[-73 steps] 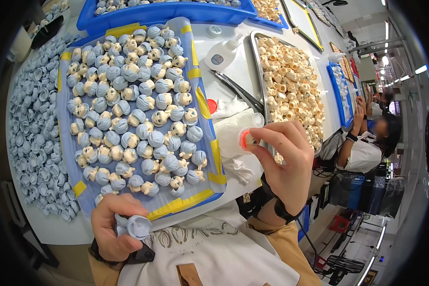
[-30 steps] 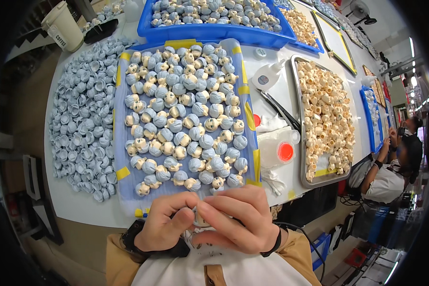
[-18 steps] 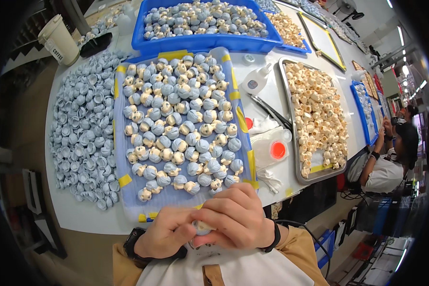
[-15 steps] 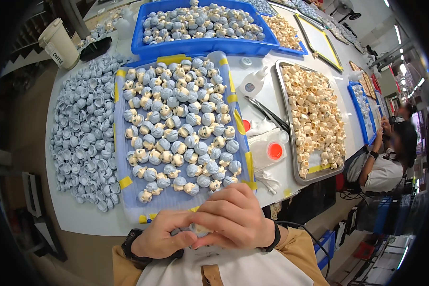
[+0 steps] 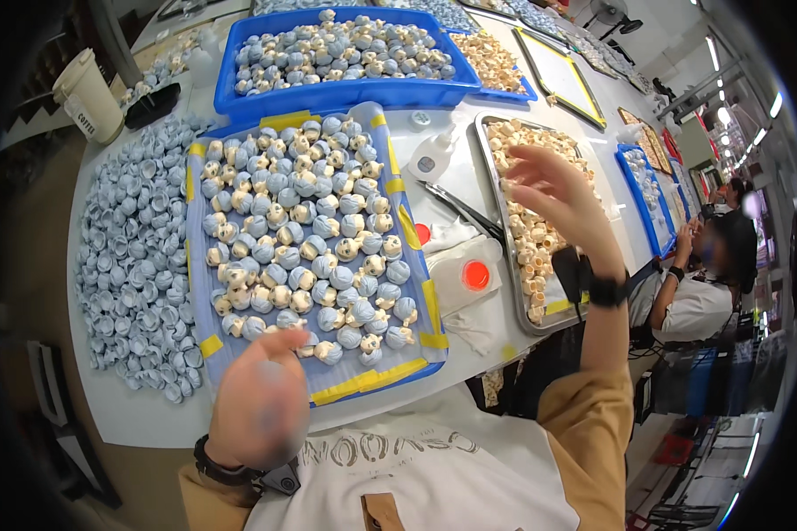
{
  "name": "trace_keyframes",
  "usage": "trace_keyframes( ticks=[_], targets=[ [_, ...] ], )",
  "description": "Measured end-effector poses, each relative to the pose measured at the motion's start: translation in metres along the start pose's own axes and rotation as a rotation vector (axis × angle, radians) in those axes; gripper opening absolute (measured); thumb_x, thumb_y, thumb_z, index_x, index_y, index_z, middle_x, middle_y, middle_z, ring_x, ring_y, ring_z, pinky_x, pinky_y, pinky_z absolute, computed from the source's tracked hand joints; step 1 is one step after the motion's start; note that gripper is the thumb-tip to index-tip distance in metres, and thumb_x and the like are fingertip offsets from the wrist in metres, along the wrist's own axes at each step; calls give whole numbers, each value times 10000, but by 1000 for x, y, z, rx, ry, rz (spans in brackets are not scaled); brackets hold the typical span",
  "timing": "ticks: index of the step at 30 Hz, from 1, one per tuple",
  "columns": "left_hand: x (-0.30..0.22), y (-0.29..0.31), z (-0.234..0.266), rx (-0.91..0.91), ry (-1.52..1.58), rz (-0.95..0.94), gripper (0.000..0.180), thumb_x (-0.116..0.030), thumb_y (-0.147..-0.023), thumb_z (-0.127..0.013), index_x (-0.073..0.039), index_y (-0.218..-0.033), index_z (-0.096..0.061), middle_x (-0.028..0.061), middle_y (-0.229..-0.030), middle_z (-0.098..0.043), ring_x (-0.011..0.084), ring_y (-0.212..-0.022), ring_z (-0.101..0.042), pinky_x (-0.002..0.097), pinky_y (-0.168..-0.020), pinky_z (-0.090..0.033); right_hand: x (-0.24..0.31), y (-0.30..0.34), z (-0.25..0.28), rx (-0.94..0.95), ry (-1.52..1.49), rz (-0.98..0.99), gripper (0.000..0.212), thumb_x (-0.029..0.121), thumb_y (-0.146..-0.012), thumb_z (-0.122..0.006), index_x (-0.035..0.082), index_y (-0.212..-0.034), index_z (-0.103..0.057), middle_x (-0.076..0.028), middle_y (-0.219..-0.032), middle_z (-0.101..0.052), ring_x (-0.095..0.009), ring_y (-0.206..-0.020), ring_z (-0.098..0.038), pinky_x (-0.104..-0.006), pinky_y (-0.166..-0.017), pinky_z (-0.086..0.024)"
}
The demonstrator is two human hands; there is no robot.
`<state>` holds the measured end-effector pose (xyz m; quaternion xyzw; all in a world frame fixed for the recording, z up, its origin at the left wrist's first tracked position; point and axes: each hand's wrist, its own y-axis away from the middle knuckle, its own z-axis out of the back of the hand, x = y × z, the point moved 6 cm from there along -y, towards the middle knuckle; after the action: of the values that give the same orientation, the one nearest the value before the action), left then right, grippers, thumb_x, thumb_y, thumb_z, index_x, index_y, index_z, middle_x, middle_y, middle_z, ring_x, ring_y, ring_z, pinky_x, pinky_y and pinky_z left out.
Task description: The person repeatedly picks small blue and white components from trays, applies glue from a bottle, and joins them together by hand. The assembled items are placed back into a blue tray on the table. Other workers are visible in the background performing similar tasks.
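Note:
My right hand [image 5: 553,199] is raised above the steel tray [image 5: 496,234], fingers apart and nothing visible in them. Small cream hollow head pieces [image 5: 531,252] fill that tray. At the near left corner of the blue tray [image 5: 206,292], my left hand [image 5: 261,389] is smeared by motion. One of its fingers points toward the nearest doll heads, and whether it holds anything cannot be made out. Rows of small doll heads [image 5: 288,257], cream with pale blue hair, lie on the tray's lined surface, edged with yellow tape.
Loose pale blue hair shells [image 5: 133,274] are heaped at left. A blue bin [image 5: 345,92] of doll heads stands behind. Between the trays are a squeeze bottle [image 5: 432,157], tweezers [image 5: 465,208] and a container with a red top [image 5: 475,275]. A cup [image 5: 89,97] stands far left; another person [image 5: 695,274] sits right.
My hands were together around a small pale blue and cream piece near my chest. They have parted: the right went out over the steel tray, the left toward the blue tray's near corner.

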<state>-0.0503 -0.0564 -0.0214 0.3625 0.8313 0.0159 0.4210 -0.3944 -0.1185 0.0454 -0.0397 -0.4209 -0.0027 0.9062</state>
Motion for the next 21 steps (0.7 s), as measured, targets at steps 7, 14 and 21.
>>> trace_keyframes(
  ticks=[7, 14, 21],
  targets=[
    [4, 13, 2, 68, -62, 44, 255, -164, -790, -528, -29, -989, -447, 129, -663, -551, 118, -500, -474, 202, -401, -321, -17, -79, -50, 267, 343, 37, 562, 418, -709, -715, -13, -1032, -552, -165, -892, -607, -241, -768, -588, -335, -681, -469],
    [-1, 19, 0, 199, -70, -154, 440, -405, -844, -594, 28, -847, -520, 118, -580, -546, 139, -449, -467, 233, -396, -323, -17, -72, -29, -9, 194, 211, 285, 221, -751, -677, -33, -818, -569, -104, -757, -618, -150, -693, -587, -290, -631, -469],
    [-10, 13, -1, 175, -129, -305, 465, -403, -807, -641, 56, -771, -572, 75, -644, -475, 137, -445, -456, 248, -395, -328, 8, 31, 5, -22, -413, -31, 322, 27, -747, -559, 12, -1018, -387, -186, -980, -616, -227, -965, -605, -347, -830, -476]
  ],
)
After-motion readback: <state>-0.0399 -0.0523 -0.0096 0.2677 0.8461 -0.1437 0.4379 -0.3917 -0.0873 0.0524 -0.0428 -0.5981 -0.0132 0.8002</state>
